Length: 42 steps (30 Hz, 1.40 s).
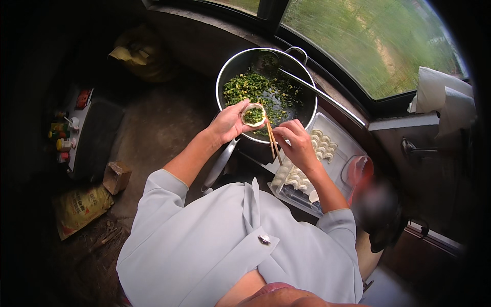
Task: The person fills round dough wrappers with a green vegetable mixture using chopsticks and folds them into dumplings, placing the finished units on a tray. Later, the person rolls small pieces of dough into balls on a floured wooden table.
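Over the near rim of a wok (218,82), my left hand (229,122) holds a round dumpling wrapper (244,116) with chopped green and yellow filling (254,114) on it. Just to its right is my right hand (294,141), with a pair of wooden chopsticks (273,142) at its fingers, their upper ends by the wrapper. More of the chopped mix (247,87) lies in the wok, where a long-handled metal ladle (326,98) leans over the right rim. Folded dumplings (322,144) stand in rows in a clear plastic tray (347,140), partly hidden by my right forearm.
A red plastic container (360,169) is at the tray's right end. The wok's long handle (222,163) points towards me. Behind the wok runs a window (356,46). At the left are a small table (98,138) with bottles, a cardboard box (116,177) and a yellow sack (82,209).
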### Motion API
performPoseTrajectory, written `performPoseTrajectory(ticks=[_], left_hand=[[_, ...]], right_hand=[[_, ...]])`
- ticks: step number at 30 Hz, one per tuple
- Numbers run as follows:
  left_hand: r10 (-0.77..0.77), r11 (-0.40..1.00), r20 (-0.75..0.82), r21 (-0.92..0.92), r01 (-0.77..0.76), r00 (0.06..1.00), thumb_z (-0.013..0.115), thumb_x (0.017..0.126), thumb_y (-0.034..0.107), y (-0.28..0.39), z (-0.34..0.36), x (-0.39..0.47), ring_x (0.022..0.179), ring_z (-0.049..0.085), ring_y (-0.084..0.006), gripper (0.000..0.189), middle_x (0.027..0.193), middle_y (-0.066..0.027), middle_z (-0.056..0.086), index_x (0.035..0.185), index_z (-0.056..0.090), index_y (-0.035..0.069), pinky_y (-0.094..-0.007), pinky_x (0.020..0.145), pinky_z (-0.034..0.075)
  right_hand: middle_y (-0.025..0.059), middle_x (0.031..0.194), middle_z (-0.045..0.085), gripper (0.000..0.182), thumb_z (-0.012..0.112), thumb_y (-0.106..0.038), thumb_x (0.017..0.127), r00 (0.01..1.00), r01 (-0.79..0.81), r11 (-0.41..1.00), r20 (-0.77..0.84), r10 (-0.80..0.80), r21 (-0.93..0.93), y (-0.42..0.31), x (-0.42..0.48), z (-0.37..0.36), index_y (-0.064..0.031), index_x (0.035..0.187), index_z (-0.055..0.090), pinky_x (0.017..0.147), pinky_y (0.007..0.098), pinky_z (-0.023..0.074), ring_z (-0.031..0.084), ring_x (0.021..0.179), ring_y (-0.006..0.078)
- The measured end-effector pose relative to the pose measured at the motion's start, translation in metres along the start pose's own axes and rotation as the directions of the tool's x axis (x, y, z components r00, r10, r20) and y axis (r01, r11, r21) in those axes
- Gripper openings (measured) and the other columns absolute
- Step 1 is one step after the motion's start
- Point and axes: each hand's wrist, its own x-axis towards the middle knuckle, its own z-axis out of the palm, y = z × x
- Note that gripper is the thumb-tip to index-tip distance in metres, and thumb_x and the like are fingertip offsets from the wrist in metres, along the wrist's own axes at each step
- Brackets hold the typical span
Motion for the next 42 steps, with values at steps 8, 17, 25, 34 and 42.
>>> performPoseTrajectory(ticks=[8,17,25,34,42], left_hand=[[-0.019,0.999,0.05,0.029,0.018,0.999,0.044,0.111,0.027,-0.01,0.009,0.0,0.11,0.068,-0.0224,0.036,0.121,-0.0127,0.066,0.129,0.058,-0.001,-0.0429,0.098,0.059],[0.049,0.925,0.072,0.374,-0.073,0.996,0.061,0.105,0.022,-0.021,0.017,-0.006,0.105,0.069,-0.017,0.032,0.115,-0.0092,0.07,0.127,0.065,-0.001,-0.0358,0.094,0.061],[0.088,0.8,0.239,0.562,-0.212,0.967,0.068,0.101,0.028,-0.019,0.022,-0.007,0.101,0.07,-0.0148,0.047,0.119,-0.0101,0.069,0.135,0.06,-0.003,-0.0295,0.092,0.059],[0.187,0.725,0.297,0.602,-0.335,0.937,0.072,0.097,0.012,-0.028,0.011,0.0,0.102,0.069,-0.013,0.039,0.113,-0.0084,0.071,0.13,0.063,-0.005,-0.0285,0.092,0.058],[0.175,0.678,0.296,0.655,-0.333,0.939,0.071,0.097,0.009,-0.026,0.017,0.0,0.1,0.07,-0.0126,0.036,0.11,-0.0077,0.072,0.13,0.064,-0.004,-0.0285,0.092,0.059]], right_hand=[[0.0081,0.095,0.062,0.022,0.078,-0.005,0.081,0.992,0.119,0.993,-0.033,-0.118,0.024,-0.006,0.019,0.015,-0.0064,0.102,0.071,0.072,0.0381,0.0533,0.062,0.085,0.0273],[0.0111,0.091,0.063,0.014,0.074,-0.003,0.087,0.987,-0.123,0.965,-0.073,0.144,0.231,-0.009,0.016,0.021,-0.0023,0.1,0.07,0.067,0.037,0.0536,0.065,0.078,0.0268],[0.0104,0.09,0.063,0.012,0.074,-0.003,0.088,0.94,-0.228,0.926,-0.182,0.29,0.3,0.009,0.012,0.033,-0.0014,0.099,0.07,0.062,0.0324,0.0523,0.064,0.069,0.0208],[0.0115,0.092,0.062,0.011,0.074,-0.005,0.089,0.949,-0.259,0.913,-0.091,0.3,0.314,0.006,0.018,0.02,-0.001,0.098,0.069,0.063,0.033,0.0527,0.064,0.07,0.0221],[0.0114,0.092,0.062,0.007,0.071,-0.004,0.092,0.989,-0.046,0.986,-0.134,0.068,0.159,0.016,0.019,0.02,0.0002,0.097,0.068,0.065,0.0341,0.0527,0.064,0.077,0.0238]])
